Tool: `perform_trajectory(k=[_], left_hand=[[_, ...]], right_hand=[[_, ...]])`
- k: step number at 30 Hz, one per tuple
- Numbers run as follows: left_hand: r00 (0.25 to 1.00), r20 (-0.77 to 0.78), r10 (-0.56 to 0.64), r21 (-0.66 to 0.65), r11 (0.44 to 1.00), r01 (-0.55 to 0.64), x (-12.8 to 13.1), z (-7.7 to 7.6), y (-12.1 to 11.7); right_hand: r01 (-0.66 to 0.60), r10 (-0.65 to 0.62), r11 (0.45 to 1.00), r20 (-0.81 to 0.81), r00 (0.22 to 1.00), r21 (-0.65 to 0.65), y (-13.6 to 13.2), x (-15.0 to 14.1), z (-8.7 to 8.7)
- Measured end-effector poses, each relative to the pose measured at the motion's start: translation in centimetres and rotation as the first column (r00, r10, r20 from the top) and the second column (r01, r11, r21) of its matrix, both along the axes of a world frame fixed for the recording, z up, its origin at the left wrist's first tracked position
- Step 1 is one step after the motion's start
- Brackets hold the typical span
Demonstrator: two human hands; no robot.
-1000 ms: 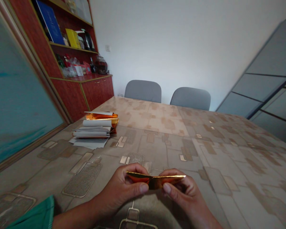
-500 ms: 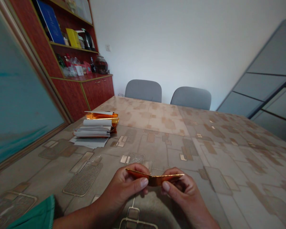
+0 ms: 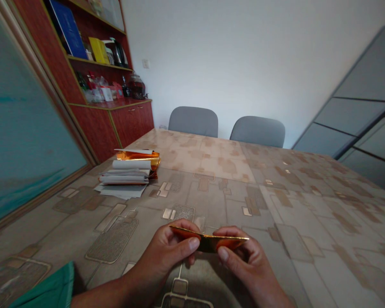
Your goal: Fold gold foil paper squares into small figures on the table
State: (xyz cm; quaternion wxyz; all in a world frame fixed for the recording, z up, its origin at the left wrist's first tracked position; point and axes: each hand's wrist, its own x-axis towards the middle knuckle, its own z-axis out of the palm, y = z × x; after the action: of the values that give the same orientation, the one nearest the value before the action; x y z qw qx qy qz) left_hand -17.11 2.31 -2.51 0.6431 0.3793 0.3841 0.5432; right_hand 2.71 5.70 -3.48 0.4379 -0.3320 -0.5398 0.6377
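A folded piece of shiny gold foil paper is held between both hands just above the near part of the table, bent in a shallow V with its crease at the middle. My left hand pinches its left half, thumb in front and fingers behind. On the right half, my right hand grips it the same way, thumb low on the near face. The fingers behind the paper are partly hidden. Further off to the left lies a stack of folded paper, white sides showing, with gold foil paper at its back.
The patterned table stretches away to two grey chairs along its far side. A red cabinet with bottles, a jar and a kettle on its shelves stands at the back left. A glass panel borders the left side.
The right half of the gold paper has tilted slightly, and my right thumb sits a little lower on it. My left hand keeps nearly the same place.
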Motion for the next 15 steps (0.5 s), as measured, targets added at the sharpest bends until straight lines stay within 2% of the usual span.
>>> perform_trajectory(k=[3,7,11,15], left_hand=[[0.993,-0.092,-0.066,0.156,0.985,0.08,-0.5,0.5,0.1],[0.945,-0.326,0.011,0.357,0.927,0.112,-1.1,1.3,0.1],[0.911,-0.413,-0.007,0.368,0.914,0.173,-1.1,1.9,0.1],[0.924,-0.375,-0.077,0.279,0.941,0.192,-0.6,1.8,0.1]], right_hand=[[-0.038,0.04,0.998,-0.035,0.999,0.058,0.1,0.1,0.1],[-0.07,0.078,0.984,-0.042,0.996,0.166,0.4,0.4,0.9],[-0.104,0.114,0.987,-0.077,0.99,0.125,0.7,0.5,0.9],[-0.102,0.103,0.995,-0.141,0.985,0.013,0.4,0.3,0.8]])
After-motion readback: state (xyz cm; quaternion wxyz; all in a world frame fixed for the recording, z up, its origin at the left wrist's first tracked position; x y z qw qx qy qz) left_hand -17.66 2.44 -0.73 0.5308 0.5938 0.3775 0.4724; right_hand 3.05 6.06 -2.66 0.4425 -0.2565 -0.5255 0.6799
